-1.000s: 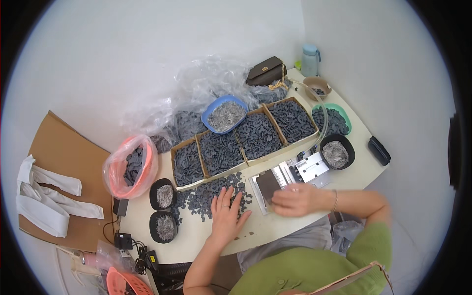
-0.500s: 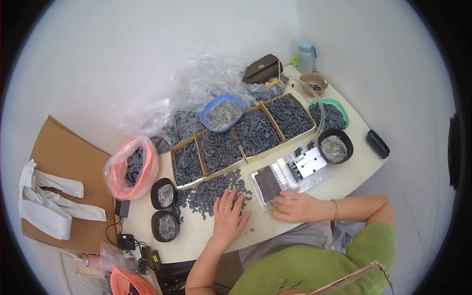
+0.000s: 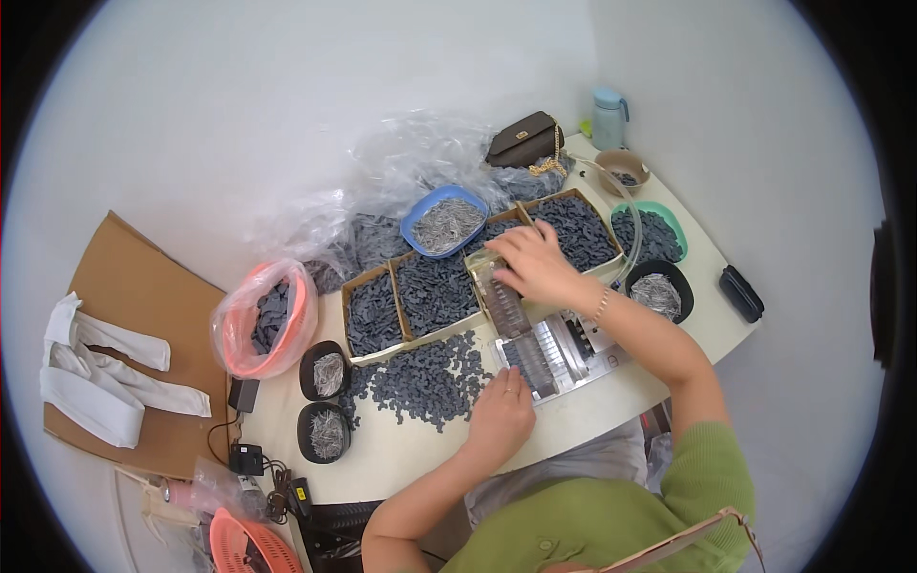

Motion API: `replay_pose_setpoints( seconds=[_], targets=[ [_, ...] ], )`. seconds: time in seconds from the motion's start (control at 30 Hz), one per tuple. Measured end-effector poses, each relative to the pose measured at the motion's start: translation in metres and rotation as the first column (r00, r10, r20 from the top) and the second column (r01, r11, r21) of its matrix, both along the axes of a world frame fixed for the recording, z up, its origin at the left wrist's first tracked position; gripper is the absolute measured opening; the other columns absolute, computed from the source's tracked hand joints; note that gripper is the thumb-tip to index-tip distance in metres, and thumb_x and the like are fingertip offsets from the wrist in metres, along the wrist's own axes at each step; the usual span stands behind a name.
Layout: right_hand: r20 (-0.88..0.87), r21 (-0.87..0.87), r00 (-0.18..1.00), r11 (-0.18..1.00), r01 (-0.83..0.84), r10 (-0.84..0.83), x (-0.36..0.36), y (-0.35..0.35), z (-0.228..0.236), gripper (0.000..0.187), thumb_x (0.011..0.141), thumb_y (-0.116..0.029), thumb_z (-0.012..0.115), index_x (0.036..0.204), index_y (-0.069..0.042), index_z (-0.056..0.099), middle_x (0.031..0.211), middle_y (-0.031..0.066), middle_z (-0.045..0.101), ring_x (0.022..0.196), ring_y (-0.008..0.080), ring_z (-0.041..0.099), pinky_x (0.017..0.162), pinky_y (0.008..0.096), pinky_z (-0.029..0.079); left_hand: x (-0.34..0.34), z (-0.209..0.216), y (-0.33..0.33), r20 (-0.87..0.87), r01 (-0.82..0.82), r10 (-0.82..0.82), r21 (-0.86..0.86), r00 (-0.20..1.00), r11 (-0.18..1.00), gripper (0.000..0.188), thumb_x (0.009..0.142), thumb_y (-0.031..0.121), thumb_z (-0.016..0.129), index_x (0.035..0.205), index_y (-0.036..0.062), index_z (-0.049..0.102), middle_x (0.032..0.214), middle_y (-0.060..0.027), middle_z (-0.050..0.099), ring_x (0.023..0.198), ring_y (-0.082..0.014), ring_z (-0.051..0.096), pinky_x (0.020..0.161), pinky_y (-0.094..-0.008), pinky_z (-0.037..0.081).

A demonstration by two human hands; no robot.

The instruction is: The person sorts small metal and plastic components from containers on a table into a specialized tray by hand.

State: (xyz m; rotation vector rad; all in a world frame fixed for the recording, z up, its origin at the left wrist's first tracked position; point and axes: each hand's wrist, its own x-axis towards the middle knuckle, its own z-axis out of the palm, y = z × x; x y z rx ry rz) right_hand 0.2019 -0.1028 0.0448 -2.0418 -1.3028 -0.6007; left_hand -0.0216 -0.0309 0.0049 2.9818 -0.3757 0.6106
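Observation:
My right hand (image 3: 537, 265) reaches over the front of the cardboard divided box (image 3: 444, 329), fingers closed on the upper end of a see-through rectangular plate (image 3: 503, 304). The plate is tilted, its lower end close to a metal fixture (image 3: 573, 368) on the table. Rows of small dark grey pieces (image 3: 531, 368) show on the left of the fixture. My left hand (image 3: 503, 413) is at the fixture's front left corner with fingers curled; whatever they pinch is hidden. A heap of loose dark grey pieces (image 3: 420, 382) lies left of it.
Black bowls of metal pins (image 3: 325, 433) stand on the left, another black bowl (image 3: 684, 286) on the right. A blue tray of pins (image 3: 409, 239) rests on the divided box. A clear hose (image 3: 634, 224) curves down to the fixture. A pink basket (image 3: 308, 315) stands far left.
My right hand has moved from the fixture's front edge up and away over the divided box with the plate. My left hand has shifted right from the loose pieces to the fixture, its fingers curling.

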Motion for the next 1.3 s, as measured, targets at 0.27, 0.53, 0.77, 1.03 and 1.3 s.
replay_pose_setpoints(
  seconds=[0.27,0.53,0.77,1.03,1.3],
  targets=[
    [0.145,0.715,-0.165,-0.218,-0.664,0.976,-0.091,-0.120,0.125,0.037,0.096,-0.029,0.045,0.065,-0.010,0.054,0.060,0.0023,0.048,0.058,0.0193,0.050,0.079,0.0435,0.044,0.008,0.003,-0.007,0.003,-0.025,0.025,0.168,1.000,0.986,0.022,0.067,0.007,0.058,0.085,-0.0054,0.062,0.102,-0.0254,0.064,0.094,-0.0332,0.064,0.075,-0.0353,0.054],
    [0.164,0.586,-0.406,-0.420,-0.693,0.899,-0.130,-0.135,0.167,0.043,0.093,-0.019,0.051,0.053,-0.015,0.038,0.053,-0.0029,0.038,0.047,0.0098,0.041,0.058,0.0256,0.046,0.010,0.016,-0.005,-0.180,-0.002,0.018,0.086,0.984,0.996,0.015,0.068,0.007,0.059,0.079,-0.0032,0.060,0.097,-0.0238,0.066,0.088,-0.0309,0.067,0.071,-0.0351,0.056],
    [0.249,0.581,-0.445,-0.500,-0.642,0.860,-0.140,-0.141,0.169,0.042,0.094,-0.018,0.051,0.054,-0.015,0.040,0.053,-0.0032,0.039,0.046,0.0095,0.041,0.058,0.0272,0.047,0.010,0.010,0.000,-0.059,0.028,-0.027,0.018,0.998,0.999,0.014,0.068,0.007,0.061,0.081,-0.0005,0.060,0.094,-0.0183,0.067,0.086,-0.0290,0.067,0.071,-0.0347,0.056],
    [0.151,0.627,-0.398,-0.399,-0.669,0.905,-0.148,-0.161,0.162,0.035,0.086,-0.005,0.051,0.052,-0.002,0.048,0.051,0.0087,0.044,0.045,0.0174,0.044,0.067,0.0357,0.052,0.016,0.030,0.011,0.023,0.006,-0.001,-0.192,1.000,0.981,0.012,0.075,0.003,0.064,0.086,0.0017,0.059,0.088,-0.0136,0.065,0.077,-0.0279,0.065,0.066,-0.0368,0.053],
    [0.159,0.629,-0.288,-0.322,-0.708,0.944,-0.144,-0.161,0.160,0.029,0.079,0.004,0.056,0.052,0.005,0.049,0.053,0.0130,0.047,0.045,0.0205,0.044,0.068,0.0438,0.054,0.016,0.076,0.090,0.183,-0.219,0.340,-0.477,0.923,0.851,0.012,0.086,0.003,0.059,0.098,0.0006,0.059,0.086,-0.0151,0.062,0.071,-0.0273,0.061,0.064,-0.0349,0.049]
  ],
)
